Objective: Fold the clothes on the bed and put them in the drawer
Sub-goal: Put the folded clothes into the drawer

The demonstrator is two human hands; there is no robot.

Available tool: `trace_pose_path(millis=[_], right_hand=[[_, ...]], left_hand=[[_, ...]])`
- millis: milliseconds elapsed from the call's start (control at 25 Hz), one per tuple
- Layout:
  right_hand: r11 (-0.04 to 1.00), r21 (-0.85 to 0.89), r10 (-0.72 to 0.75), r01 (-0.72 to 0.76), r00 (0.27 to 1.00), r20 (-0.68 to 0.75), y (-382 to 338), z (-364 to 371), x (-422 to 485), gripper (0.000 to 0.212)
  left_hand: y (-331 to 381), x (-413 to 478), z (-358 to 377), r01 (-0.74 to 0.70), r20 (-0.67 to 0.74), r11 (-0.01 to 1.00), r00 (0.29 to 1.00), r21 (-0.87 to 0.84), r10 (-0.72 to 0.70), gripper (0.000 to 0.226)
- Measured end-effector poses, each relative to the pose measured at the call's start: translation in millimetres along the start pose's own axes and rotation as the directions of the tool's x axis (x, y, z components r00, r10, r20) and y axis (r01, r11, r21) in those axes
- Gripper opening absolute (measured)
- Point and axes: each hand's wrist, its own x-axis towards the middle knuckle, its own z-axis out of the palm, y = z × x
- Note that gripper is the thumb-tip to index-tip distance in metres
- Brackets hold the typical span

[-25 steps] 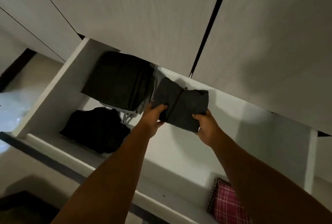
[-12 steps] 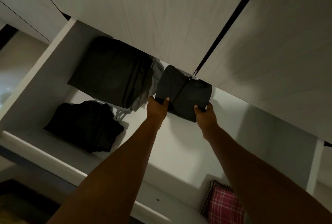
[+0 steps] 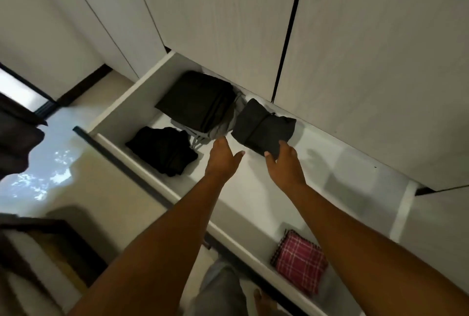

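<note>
Folded grey garment (image 3: 262, 126) is lying far in the drawer (image 3: 253, 188), beside the dark stack (image 3: 198, 102). Left hand (image 3: 223, 157) is hovering open; right hand (image 3: 285, 163) is resting slack fingers on its near corner. Risk: snagging fingers undoing the fold.

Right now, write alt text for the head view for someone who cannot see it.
A right hand touches the corner of a folded grey garment in an open white drawer; the left hand hovers open beside it. A dark folded stack, a black garment and a red checked cloth lie inside.

Drawer (image 3: 253, 188) rear — under cab. doors (image 3: 223, 24)
</note>
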Motion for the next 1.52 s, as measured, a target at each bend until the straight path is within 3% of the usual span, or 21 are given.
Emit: trace_pose_path(millis=[120, 240, 440, 600, 720, 840, 960, 1040, 1200, 1520], right_hand=[[0.966, -0.164, -0.202, 0.201, 0.979, 0.010, -14, -14, -60, 0.066], [0.889, -0.314, -0.327, 0.332, 0.942, 0.071, -32, -13, -116, 0.068], [0.690, -0.406, -0.541, 0.600, 0.799, 0.263, -75, 29, -210, 0.071], [0.503, -0.380, -0.632, 0.776, 0.630, 0.452, -118, 98, -289, 0.068], [0.328, -0.300, -0.635, 0.896, 0.444, 0.632, -145, 172, -359, 0.068], [0.177, -0.191, -0.578, 0.966, 0.259, 0.774, -163, 249, -444, 0.069], [0.004, -0.062, -0.508, 0.998, 0.055, 0.860, -171, 318, -529, 0.068], [-0.056, 0.004, -0.463, 0.998, -0.030, 0.886, -173, 351, -573, 0.069], [-0.130, 0.086, -0.356, 0.988, -0.128, 0.926, -168, 393, -638, 0.071], [-0.222, 0.203, -0.142, 0.954, -0.238, 0.961, -171, 456, -677, 0.070]], left_hand=[[-5, -70, -20, -0.095, -0.113, 0.935, 0.984, 0.341, 0.141, 0.079], [-18, -145, -41, -0.067, -0.173, 0.877, 0.971, 0.476, 0.168, 0.078], [-84, -265, -75, 0.100, -0.303, 0.901, 0.952, 0.423, 0.036, 0.079], [-158, -354, -93, 0.328, -0.451, 0.900, 0.875, 0.286, -0.175, 0.077], [-228, -430, -102, 0.531, -0.523, 0.839, 0.752, 0.120, -0.401, 0.078], [-305, -517, -105, 0.707, -0.540, 0.703, 0.562, -0.079, -0.626, 0.080], [-372, -599, -101, 0.812, -0.500, 0.518, 0.341, -0.270, -0.796, 0.080], [-400, -638, -96, 0.823, -0.460, 0.429, 0.238, -0.372, -0.856, 0.080], [-437, -695, -82, 0.786, -0.395, 0.304, 0.084, -0.537, -0.915, 0.078], [-475, -715, -73, 0.677, -0.207, 0.105, -0.071, -0.729, -0.976, 0.079]])
